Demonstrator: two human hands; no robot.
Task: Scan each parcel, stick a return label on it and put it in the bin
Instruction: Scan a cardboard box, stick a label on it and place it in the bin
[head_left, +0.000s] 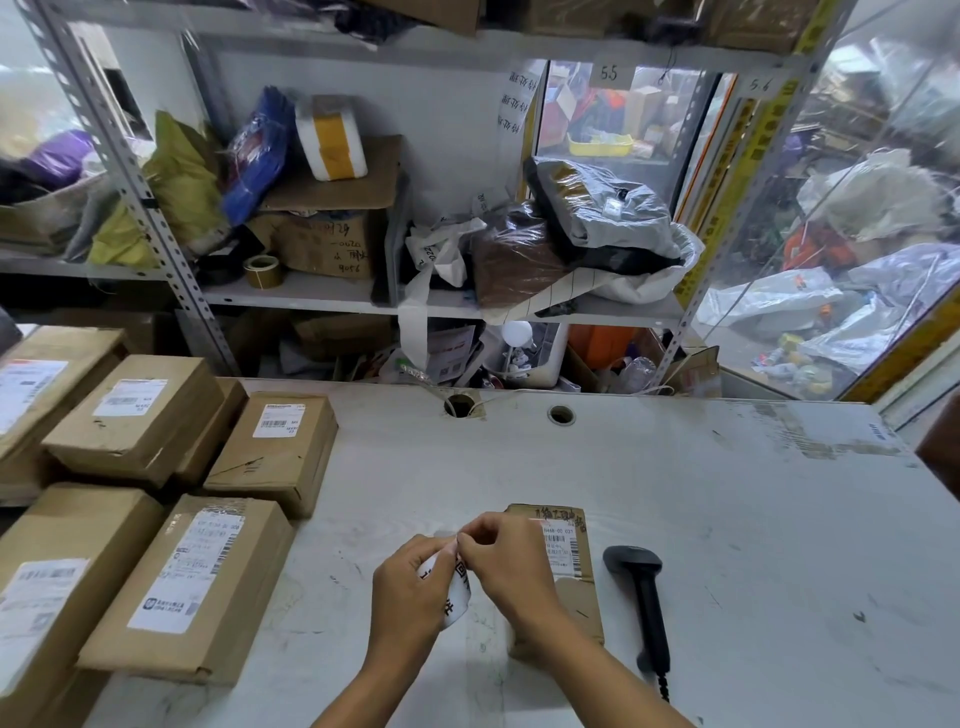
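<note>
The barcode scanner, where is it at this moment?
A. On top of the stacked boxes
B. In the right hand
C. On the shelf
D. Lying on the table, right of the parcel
D: the barcode scanner lies on the table beside the parcel, while both hands hold a label.

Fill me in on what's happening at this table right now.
A person is working a white label with both hands: the left hand holds it while the right hand pinches its top edge, apparently peeling it. The parcel lies just beyond the hands on the table, with the black scanner lying beside it. More boxes wait stacked on the left.
</note>
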